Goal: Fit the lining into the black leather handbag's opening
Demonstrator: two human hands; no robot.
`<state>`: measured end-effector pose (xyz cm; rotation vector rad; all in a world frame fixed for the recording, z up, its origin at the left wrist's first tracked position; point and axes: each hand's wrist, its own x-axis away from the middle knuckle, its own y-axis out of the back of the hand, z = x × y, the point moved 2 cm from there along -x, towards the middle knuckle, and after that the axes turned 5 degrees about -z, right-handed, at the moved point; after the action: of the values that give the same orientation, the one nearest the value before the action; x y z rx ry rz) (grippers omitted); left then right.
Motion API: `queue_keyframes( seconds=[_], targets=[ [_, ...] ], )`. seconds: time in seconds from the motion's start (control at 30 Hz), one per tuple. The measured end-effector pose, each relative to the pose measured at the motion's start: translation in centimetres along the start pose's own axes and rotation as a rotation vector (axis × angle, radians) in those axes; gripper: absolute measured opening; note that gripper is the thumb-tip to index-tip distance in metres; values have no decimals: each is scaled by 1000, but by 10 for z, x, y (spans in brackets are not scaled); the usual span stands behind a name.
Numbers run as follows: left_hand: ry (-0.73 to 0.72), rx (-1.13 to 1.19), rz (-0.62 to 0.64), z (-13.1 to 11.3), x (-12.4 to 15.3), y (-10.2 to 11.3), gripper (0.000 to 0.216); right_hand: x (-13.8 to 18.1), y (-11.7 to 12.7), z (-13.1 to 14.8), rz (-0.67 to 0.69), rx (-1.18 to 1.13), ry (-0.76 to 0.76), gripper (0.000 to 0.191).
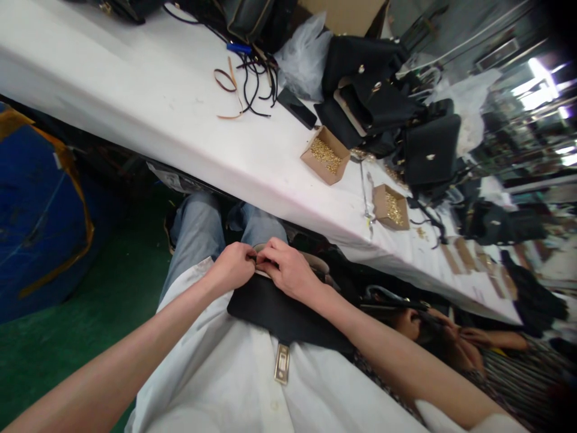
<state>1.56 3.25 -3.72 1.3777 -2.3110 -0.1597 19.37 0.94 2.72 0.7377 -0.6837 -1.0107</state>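
Observation:
A black handbag with a beige lining lies on my lap, its flap turned toward my body. From the flap hangs a gold-coloured metal clasp plate, resting against my white shirt. At the bag's upper left edge, my left hand pinches the rim with its fingertips. Close beside it, my right hand grips the same rim, fingers bent and pressed together. Whether a small part sits between the fingertips is hidden.
The white table runs along in front of my knees. On it are small boxes of gold-coloured hardware, a phone, loose straps and several black bags. A blue wrapped bundle stands left. Co-workers' hands show at right.

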Motion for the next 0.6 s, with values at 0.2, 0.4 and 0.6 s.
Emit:
queue_keyframes(
  seconds=[0.2, 0.4, 0.6],
  targets=[
    [34, 45, 2, 1, 2, 3, 24, -3, -4, 1, 2, 7, -33, 10],
    [50, 82, 23, 3, 2, 5, 25, -5, -5, 4, -7, 13, -36, 12],
    [44, 108, 75, 5, 2, 7, 27, -5, -6, 5, -14, 6, -39, 13]
  ],
)
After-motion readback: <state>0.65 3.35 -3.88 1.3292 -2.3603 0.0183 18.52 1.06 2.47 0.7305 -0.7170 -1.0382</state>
